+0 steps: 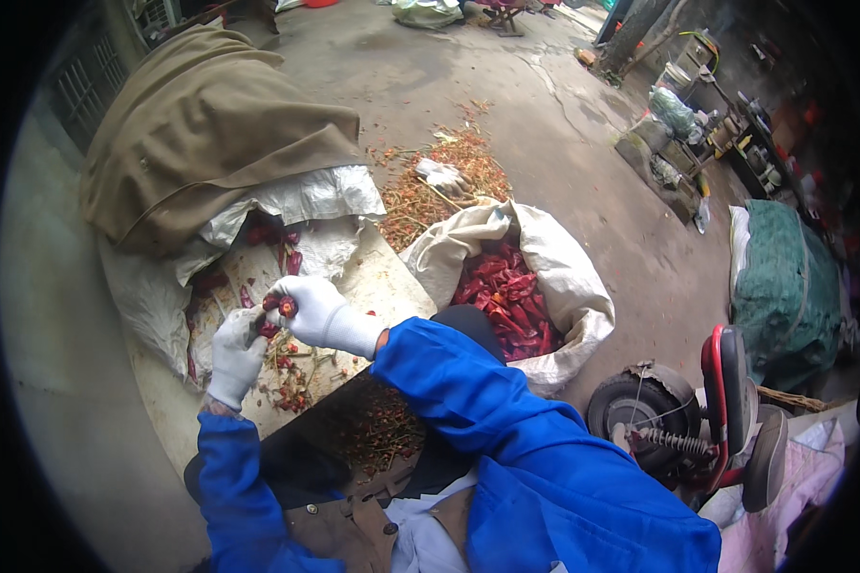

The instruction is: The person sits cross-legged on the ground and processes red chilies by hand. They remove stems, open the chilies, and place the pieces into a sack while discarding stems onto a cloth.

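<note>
My right hand (312,311), in a white knit glove, holds dried red chili peppers (279,305) with their stem ends facing up. Touching them from the left is my left hand (236,354), also gloved; its fingertips are closed at the peppers, and what they pinch is hard to make out. Beneath both hands a pale board (373,286) carries loose stems and pepper bits (290,376). More peppers show at the mouth of a white woven sack (315,193) under a brown cloth (222,136). An open white sack (580,286) of red peppers (505,294) stands right of the board.
A heap of stems (430,204) with a pair of gloves (444,177) on it lies on the concrete floor beyond the board. At the right are a wheel (638,405) of a vehicle and a green sack (785,286). A wall (64,358) runs along the left.
</note>
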